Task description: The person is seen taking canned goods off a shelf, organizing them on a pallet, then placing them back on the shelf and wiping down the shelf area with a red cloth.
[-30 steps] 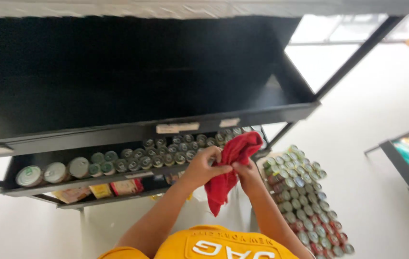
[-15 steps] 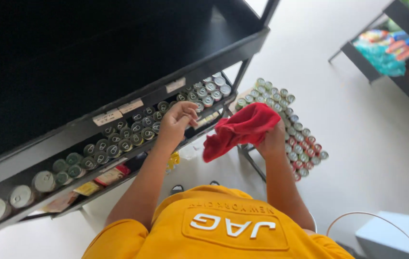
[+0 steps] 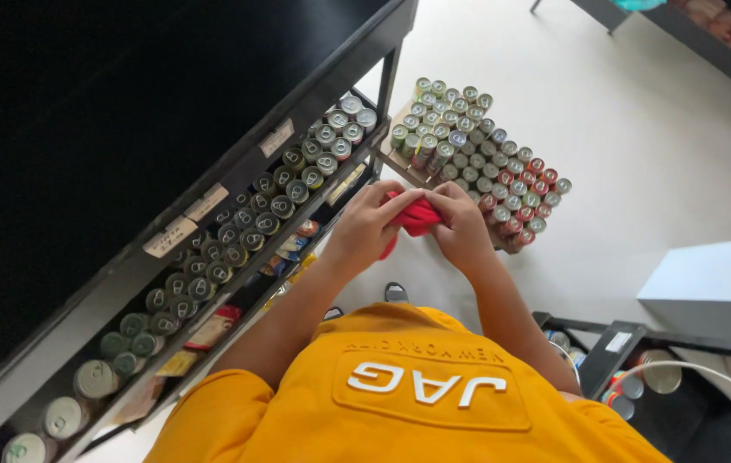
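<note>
Both my hands are together in front of my chest, bunched around a red cloth [image 3: 415, 216]. My left hand [image 3: 370, 225] grips its left side, and my right hand [image 3: 461, 225] closes over its right side. Most of the cloth is hidden inside my fingers. Below the hands my yellow shirt [image 3: 417, 386] fills the lower view. The hands hover above the floor, between a black shelf unit [image 3: 211, 129] on the left and a pallet of cans [image 3: 477, 159] on the floor.
Rows of small cans [image 3: 297, 184] line the shelf's lower level, with paper price tags [image 3: 207, 203] on the edge above. A pale box [image 3: 717, 287] sits at right, over a low black rack [image 3: 631, 377] holding cans. Another shelf [image 3: 708, 34] stands far right.
The red cloth hung spread out from my hands before; now it is crumpled small between both hands. My left hand came off the shelf cans to join it. The view tilted.
</note>
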